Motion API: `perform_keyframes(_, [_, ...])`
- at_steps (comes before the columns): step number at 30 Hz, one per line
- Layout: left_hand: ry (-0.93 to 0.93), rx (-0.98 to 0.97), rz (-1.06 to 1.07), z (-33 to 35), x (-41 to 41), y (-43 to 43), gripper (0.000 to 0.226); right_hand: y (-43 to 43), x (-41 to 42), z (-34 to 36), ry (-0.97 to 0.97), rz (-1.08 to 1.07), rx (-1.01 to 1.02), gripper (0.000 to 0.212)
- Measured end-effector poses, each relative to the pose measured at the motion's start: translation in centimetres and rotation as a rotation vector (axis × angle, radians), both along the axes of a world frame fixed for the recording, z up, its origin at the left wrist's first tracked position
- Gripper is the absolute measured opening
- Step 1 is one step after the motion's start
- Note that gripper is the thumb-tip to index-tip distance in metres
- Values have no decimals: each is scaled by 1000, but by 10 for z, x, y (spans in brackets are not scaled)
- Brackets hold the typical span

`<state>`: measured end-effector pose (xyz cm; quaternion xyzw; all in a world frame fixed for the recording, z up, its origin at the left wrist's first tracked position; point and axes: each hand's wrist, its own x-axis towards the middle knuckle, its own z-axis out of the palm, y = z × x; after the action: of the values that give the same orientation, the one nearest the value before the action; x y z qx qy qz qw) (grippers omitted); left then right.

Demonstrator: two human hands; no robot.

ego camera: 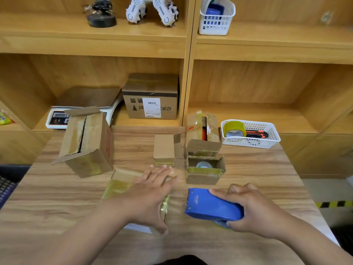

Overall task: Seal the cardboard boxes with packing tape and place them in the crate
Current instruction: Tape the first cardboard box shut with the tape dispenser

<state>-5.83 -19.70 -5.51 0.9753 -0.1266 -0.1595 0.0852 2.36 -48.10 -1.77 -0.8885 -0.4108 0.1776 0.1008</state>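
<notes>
Pressing flat, fingers straight and slightly spread, the left hand (150, 194) covers a low cardboard box (122, 183) with glossy yellowish tape, near-centre on the wood-grain table (57, 207). The right hand (256, 209) curls round a blue plastic tape dispenser (210, 206). Farther back, a white lattice basket (267, 142) holds a yellow tape roll (234, 128).

A wood-grain table (47, 197) stands against light wooden shelving (267, 50) with open compartments, evenly lit indoors; yellow-and-black hazard tape (332, 204) marks the pale floor (322, 190) at right
</notes>
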Motion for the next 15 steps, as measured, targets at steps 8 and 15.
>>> perform_keyframes(8, [111,136,-82,18,3,3,135,3,-3,3,-4,2,0,66])
perform_keyframes(15, [-29,-23,-72,35,4,14,125,3,-1,33,30,-36,71,71])
